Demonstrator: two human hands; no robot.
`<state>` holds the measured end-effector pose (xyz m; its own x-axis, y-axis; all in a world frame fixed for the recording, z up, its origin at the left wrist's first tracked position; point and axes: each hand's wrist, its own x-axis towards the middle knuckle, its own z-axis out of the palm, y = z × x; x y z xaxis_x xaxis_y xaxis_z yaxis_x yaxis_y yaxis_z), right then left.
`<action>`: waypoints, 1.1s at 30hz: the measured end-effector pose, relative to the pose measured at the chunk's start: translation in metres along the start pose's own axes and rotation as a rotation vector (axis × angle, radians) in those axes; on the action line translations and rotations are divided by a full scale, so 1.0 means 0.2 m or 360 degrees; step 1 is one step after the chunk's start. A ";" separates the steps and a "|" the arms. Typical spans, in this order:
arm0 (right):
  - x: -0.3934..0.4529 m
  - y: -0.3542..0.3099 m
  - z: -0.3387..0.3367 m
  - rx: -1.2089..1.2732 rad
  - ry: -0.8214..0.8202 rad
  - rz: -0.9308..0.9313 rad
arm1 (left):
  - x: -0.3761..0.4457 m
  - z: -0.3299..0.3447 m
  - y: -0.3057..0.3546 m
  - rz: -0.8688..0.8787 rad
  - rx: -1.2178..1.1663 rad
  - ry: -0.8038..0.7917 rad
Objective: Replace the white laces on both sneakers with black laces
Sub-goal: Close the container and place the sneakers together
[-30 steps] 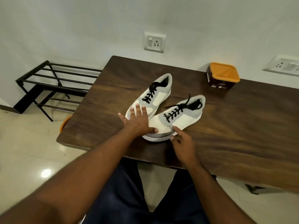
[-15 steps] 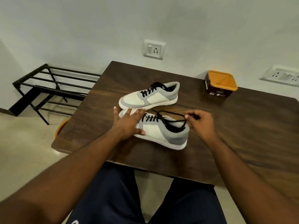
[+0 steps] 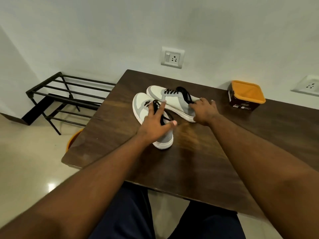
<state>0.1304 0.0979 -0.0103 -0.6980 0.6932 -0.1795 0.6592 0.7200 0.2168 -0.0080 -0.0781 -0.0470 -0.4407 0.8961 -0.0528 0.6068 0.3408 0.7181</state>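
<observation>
Two sneakers: near sneaker [image 3: 151, 121] and far sneaker [image 3: 174, 102] side by side on table [image 3: 207, 161], both black-laced.
Left hand [image 3: 155, 123]: fingers spread over near sneaker's laces.
Right hand [image 3: 204, 109]: fingers splayed on far sneaker's heel, nearer it.
Long axes: toes point far-left.

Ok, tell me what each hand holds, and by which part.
Neither grips anything: left hand rests spread on near sneaker's laces; right hand lies on far sneaker's heel.
</observation>
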 end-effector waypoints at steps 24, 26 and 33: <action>-0.24 -0.32 0.16 0.0509 -0.0334 -0.0313 | -0.11 0.01 0.00 -0.0020 0.1190 -0.0098; -0.25 -0.33 0.16 0.0476 -0.0388 -0.0274 | -0.08 0.01 0.02 -0.0060 0.1176 -0.0176; -0.28 -0.40 -0.02 0.0586 -0.0674 -0.0118 | -0.14 -0.03 0.01 -0.0079 0.0701 -0.0034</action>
<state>0.1166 0.0013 -0.0134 -0.6231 0.5385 -0.5673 0.7199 0.6784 -0.1466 0.0010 -0.1040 -0.0392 -0.4653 0.8798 -0.0972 0.8115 0.4679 0.3501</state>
